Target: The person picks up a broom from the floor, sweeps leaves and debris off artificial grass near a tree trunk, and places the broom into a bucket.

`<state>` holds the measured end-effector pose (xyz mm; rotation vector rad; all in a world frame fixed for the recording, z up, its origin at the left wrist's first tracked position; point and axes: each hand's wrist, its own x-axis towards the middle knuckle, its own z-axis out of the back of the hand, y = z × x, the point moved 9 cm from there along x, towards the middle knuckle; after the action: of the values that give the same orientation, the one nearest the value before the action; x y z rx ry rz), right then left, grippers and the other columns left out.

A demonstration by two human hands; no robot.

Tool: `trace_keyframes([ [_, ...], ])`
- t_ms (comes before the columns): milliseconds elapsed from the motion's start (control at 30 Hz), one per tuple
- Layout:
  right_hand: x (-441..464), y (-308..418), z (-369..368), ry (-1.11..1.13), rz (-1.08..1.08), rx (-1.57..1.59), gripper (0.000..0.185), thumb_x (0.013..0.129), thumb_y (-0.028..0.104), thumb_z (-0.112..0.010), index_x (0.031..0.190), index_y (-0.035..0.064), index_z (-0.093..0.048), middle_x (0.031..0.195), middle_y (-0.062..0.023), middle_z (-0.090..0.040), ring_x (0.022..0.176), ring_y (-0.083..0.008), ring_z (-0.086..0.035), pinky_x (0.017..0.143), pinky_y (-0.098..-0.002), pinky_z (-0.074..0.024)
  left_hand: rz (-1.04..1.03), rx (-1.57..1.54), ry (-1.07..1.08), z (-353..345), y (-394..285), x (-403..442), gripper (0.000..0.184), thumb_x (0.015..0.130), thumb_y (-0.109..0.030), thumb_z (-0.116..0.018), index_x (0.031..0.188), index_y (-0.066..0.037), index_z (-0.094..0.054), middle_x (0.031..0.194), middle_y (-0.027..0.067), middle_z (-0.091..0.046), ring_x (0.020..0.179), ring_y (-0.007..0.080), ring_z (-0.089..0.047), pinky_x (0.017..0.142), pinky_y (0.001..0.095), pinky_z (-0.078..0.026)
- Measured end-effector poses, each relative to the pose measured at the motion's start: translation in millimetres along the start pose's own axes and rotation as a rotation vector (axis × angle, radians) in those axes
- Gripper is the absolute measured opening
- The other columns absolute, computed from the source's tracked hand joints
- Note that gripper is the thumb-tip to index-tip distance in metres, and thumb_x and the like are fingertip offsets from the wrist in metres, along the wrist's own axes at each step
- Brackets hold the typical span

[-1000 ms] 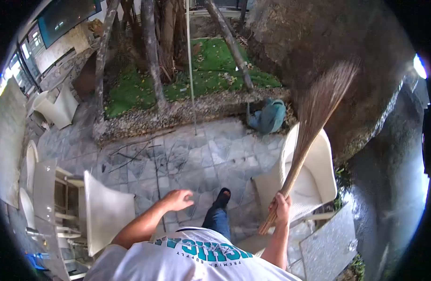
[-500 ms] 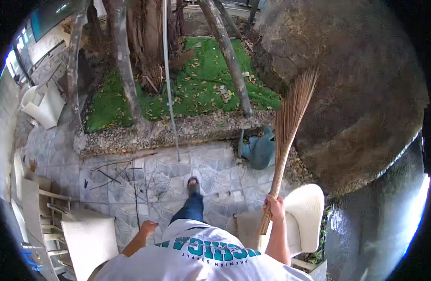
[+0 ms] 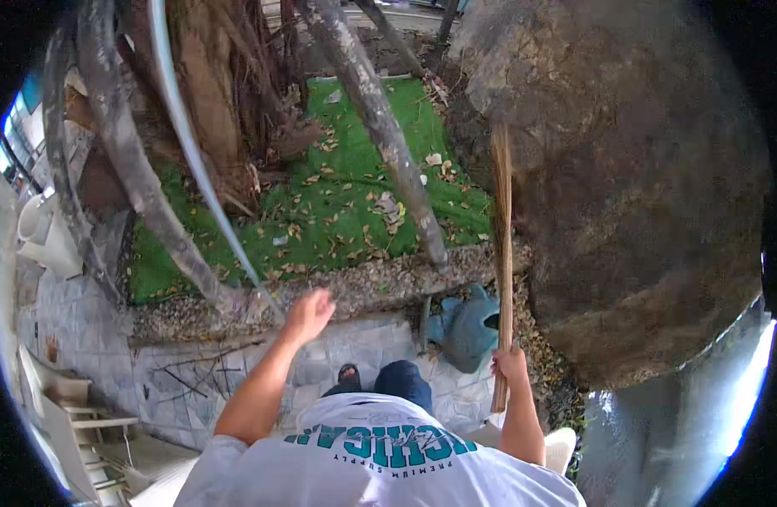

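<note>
My right hand point(image 3: 512, 365) is wrapped round the lower end of a stick broom point(image 3: 504, 211), a bundle of thin brown twigs held upright. The broom's bristle end points up, in front of the big brown rock. My left hand point(image 3: 310, 316) is stretched forward over the stone edge of the bed, its fingers loosely bent and apart from anything they could hold. Just left of it runs a thin grey pole point(image 3: 198, 160), slanting down to the bed's edge. Dry leaves point(image 3: 390, 211) lie scattered over the green artificial turf point(image 3: 321, 224) beyond.
Wooden props point(image 3: 380, 127) lean around a thick tree trunk point(image 3: 207, 101). A large rock point(image 3: 650, 194) fills the right side. A blue-green pot-like object point(image 3: 464, 334) stands below the bed's pebbled kerb point(image 3: 363, 291). Twigs point(image 3: 190, 376) lie on the paving; pale chairs point(image 3: 92, 422) stand at left.
I have stepped closer to the turf bed. My left hand has risen and reached forward toward the kerb. The broom, still in my right hand, has swung from tilted right to nearly upright.
</note>
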<state>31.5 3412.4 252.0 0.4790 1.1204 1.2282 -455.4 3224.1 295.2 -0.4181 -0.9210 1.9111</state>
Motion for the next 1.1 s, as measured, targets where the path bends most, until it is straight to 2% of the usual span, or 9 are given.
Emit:
trace_keyframes([
  [67, 37.2, 8.0, -1.0, 0.008, -0.024, -0.019, 0.012, 0.075, 0.007, -0.058, 0.079, -0.0017, -0.051, 0.06, -0.0086, -0.054, 0.045, -0.017, -0.055, 0.038, -0.0296, -0.0456, -0.191, -0.117, -0.119, 34.8, -69.3, 71.3, 0.03, 0.08, -0.019, -0.065, 0.103, -0.001, -0.059, 0.095, 0.0117, -0.065, 0.084, 0.0223, -0.063, 0.073, 0.034, -0.051],
  [200, 119.2, 38.6, -15.6, 0.116, -0.076, 0.019, 0.012, 0.077, 0.007, -0.059, 0.084, -0.0008, -0.052, 0.06, -0.0076, -0.053, 0.045, -0.0168, -0.054, 0.039, -0.0301, -0.0463, -0.405, 0.028, -0.312, 89.8, -174.6, 168.4, 0.028, 0.079, -0.016, -0.065, 0.103, -0.004, -0.06, 0.108, 0.0135, -0.06, 0.107, 0.0267, -0.054, 0.093, 0.0403, -0.041],
  [300, 187.2, 64.6, -28.7, 0.135, -0.061, -0.008, 0.012, 0.078, 0.009, -0.058, 0.082, -0.0012, -0.053, 0.06, -0.0078, -0.054, 0.046, -0.0174, -0.054, 0.042, -0.0314, -0.0467, -0.58, 0.16, -0.623, 119.1, -229.4, 219.2, 0.026, 0.072, -0.012, -0.068, 0.095, -0.001, -0.061, 0.104, 0.0146, -0.059, 0.106, 0.0332, -0.052, 0.091, 0.0421, -0.04],
  [533, 335.5, 135.0, -67.8, 0.291, -0.132, 0.003, 0.018, 0.079, 0.011, -0.056, 0.08, -0.0063, -0.053, 0.061, -0.0117, -0.056, 0.049, -0.0205, -0.056, 0.044, -0.0351, -0.0442, -0.528, 0.479, -0.865, 114.4, -271.9, 361.8, 0.036, 0.073, -0.016, -0.066, 0.106, -0.005, -0.057, 0.132, 0.0173, -0.042, 0.128, 0.0407, -0.031, 0.102, 0.0531, -0.025],
  [733, 499.0, 160.3, -116.6, 0.357, -0.102, -0.094, 0.01, 0.08, 0.009, -0.057, 0.081, -0.0008, -0.055, 0.06, -0.0092, -0.057, 0.05, -0.0199, -0.057, 0.047, -0.035, -0.0471, -0.346, 0.7, -0.872, 87.4, -252.0, 447.9, 0.042, 0.073, -0.022, -0.065, 0.111, -0.007, -0.055, 0.14, 0.018, -0.034, 0.134, 0.0405, -0.022, 0.105, 0.0564, -0.014],
  [800, 546.3, 197.9, -133.8, 0.29, -0.015, -0.174, 0.023, 0.075, 0.016, -0.058, 0.089, -0.0026, -0.059, 0.07, -0.0152, -0.062, 0.059, -0.0232, -0.062, 0.055, -0.0369, -0.049, -0.288, 0.854, -0.891, 78.5, -243.5, 462.0, 0.045, 0.074, -0.027, -0.065, 0.113, -0.008, -0.055, 0.14, 0.0178, -0.035, 0.134, 0.0403, -0.02, 0.105, 0.0576, -0.009],
  [933, 648.7, 302.1, -196.1, 0.317, 0.13, 0.311, 0.025, 0.075, 0.011, -0.054, 0.097, -0.0009, -0.053, 0.068, -0.01, -0.056, 0.057, -0.022, -0.059, 0.049, -0.036, -0.047, -0.207, 1.065, -0.922, 68.0, -242.4, 476.9, 0.049, 0.075, -0.03, -0.063, 0.118, -0.008, -0.053, 0.142, 0.0212, -0.032, 0.133, 0.0431, -0.019, 0.104, 0.0603, -0.009],
  [1033, 678.7, 331.9, -237.7, 0.381, -0.058, 0.457, 0.025, 0.076, 0.009, -0.053, 0.099, -0.0002, -0.051, 0.067, -0.0081, -0.052, 0.054, -0.0209, -0.056, 0.046, -0.034, -0.0458, -0.194, 1.127, -0.871, 62.0, -245.1, 483.3, 0.047, 0.076, -0.027, -0.06, 0.118, -0.008, -0.052, 0.141, 0.0229, -0.031, 0.133, 0.0443, -0.019, 0.105, 0.0598, -0.011],
  [1100, 713.3, 341.0, -265.9, 0.351, -0.003, 0.367, 0.024, 0.077, 0.01, -0.052, 0.098, -0.0018, -0.048, 0.066, -0.0098, -0.052, 0.048, -0.0202, -0.053, 0.043, -0.0342, -0.0449, -0.206, 1.167, -0.845, 62.0, -244.7, 485.4, 0.043, 0.079, -0.028, -0.057, 0.117, -0.008, -0.052, 0.14, 0.0236, -0.032, 0.132, 0.0455, -0.019, 0.105, 0.0598, -0.011],
])
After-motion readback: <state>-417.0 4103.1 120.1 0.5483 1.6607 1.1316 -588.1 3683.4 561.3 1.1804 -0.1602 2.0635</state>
